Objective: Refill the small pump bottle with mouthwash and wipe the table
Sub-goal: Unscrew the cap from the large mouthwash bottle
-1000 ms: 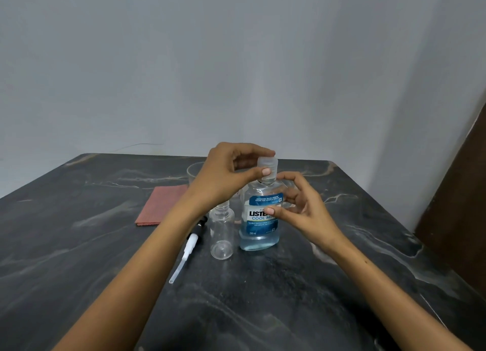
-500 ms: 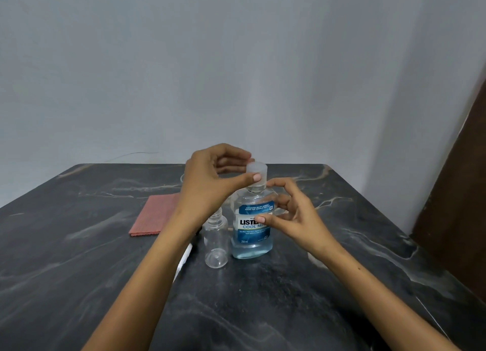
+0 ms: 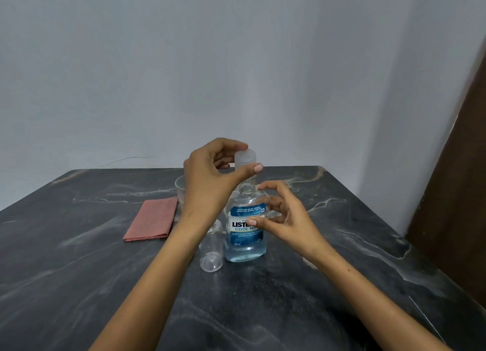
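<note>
A clear mouthwash bottle point(image 3: 245, 235) with a blue label stands upright on the dark marble table point(image 3: 79, 272), holding a low level of blue liquid. My left hand point(image 3: 210, 180) pinches its translucent cap point(image 3: 245, 161), which sits just above the threaded neck. My right hand point(image 3: 282, 216) holds the bottle's right side with thumb and fingers. The small empty pump bottle point(image 3: 210, 248) stands just left of the mouthwash, uncapped, partly behind my left forearm. A folded pink cloth point(image 3: 155, 219) lies flat to the left. The pump head is hidden.
A clear glass bowl point(image 3: 181, 190) stands behind my left hand. A grey wall rises beyond the table's far edge, with a brown door point(image 3: 457, 193) at the right. The table's right edge runs diagonally toward the near right.
My left hand has lifted the cap up off the bottle's neck, so the threads now show. The view shifted, and the pump head beside my left forearm is no longer visible.
</note>
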Demonstrator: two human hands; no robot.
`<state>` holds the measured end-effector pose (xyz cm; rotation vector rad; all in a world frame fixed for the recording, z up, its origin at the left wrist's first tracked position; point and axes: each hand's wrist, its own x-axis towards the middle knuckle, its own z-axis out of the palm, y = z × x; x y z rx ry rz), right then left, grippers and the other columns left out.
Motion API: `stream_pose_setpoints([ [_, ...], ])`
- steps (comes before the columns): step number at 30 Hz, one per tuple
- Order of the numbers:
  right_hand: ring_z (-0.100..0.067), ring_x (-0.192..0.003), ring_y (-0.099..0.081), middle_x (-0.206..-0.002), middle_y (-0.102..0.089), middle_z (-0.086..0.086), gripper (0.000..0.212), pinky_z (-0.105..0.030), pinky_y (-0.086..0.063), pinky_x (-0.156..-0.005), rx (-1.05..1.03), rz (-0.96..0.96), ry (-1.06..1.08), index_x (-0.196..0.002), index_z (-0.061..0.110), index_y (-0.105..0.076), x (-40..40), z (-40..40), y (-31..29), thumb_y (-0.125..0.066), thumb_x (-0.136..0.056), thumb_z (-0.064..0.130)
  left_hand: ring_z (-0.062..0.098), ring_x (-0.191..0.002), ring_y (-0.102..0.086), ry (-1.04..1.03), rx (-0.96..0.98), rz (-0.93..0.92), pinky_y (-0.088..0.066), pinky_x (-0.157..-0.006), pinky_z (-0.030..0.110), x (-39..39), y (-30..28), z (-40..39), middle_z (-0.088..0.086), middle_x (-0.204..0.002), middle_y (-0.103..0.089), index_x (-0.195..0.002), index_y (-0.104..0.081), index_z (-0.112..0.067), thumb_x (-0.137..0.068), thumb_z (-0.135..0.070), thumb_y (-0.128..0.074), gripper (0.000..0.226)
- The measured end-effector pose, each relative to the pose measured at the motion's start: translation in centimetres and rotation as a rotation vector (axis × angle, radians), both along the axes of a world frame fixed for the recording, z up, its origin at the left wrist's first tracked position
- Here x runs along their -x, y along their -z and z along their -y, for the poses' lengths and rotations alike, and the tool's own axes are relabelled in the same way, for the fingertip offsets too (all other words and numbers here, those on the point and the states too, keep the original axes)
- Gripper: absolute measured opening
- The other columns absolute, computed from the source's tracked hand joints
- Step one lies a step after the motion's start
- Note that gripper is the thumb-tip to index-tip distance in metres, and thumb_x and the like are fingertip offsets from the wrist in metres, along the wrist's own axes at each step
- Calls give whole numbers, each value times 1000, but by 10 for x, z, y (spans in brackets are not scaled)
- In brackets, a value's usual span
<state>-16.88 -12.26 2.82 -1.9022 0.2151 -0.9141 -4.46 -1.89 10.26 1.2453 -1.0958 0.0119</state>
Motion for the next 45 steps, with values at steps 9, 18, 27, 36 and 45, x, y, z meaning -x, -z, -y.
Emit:
stream_pose_setpoints([
  [9, 4, -112, -57, -118, -60, 24, 72, -20, -52, -86, 259, -43, 186, -124, 37, -43, 8, -4, -6, -80, -64, 49, 2, -91, -68, -6, 152, -64, -52, -76, 15, 22, 17, -32, -16, -94, -71, -98, -65, -29, -68, -31, -82, 34],
  [18, -13, -94, -61, -100, -60, -5, 44, -23, -51, -75, 874, 359, 325, -100, 9, -52, 17, -34, -26, -79, -74, 33, 14, -76, -73, 200, 143, -323, -53, -61, 17, 54, 47, -55, 0, -80, -75, -84, -65, -20, -65, -33, -80, 27],
  [27, -13, -94, -61, -105, -62, 0, 29, -20, -54, -71, 736, 160, 208, -105, 8, -63, 34, -42, -22, -76, -80, 17, 10, -79, -71, 64, 144, -189, -55, -68, 19, 50, 60, -68, -2, -83, -74, -84, -69, -23, -83, -43, -65, 20],
  [36, -3, -80, -60, -92, -64, 12, 36, -31, -52, -73, 711, -699, 143, -98, 30, -65, 49, -17, -18, -73, -67, 46, 16, -95, -66, -223, 167, 6, -52, -75, 17, 13, 70, -77, -9, -101, -66, -87, -65, -32, -87, -37, -60, 8],
  [45, 7, -79, -63, -88, -68, 20, 64, -23, -54, -72, 491, -573, 358, -91, 35, -65, 44, -8, -6, -65, -47, 81, 7, -105, -63, -194, 16, -10, -51, -87, 29, -14, 74, -72, -15, -105, -66, -98, -60, -39, -77, -50, -70, 25],
])
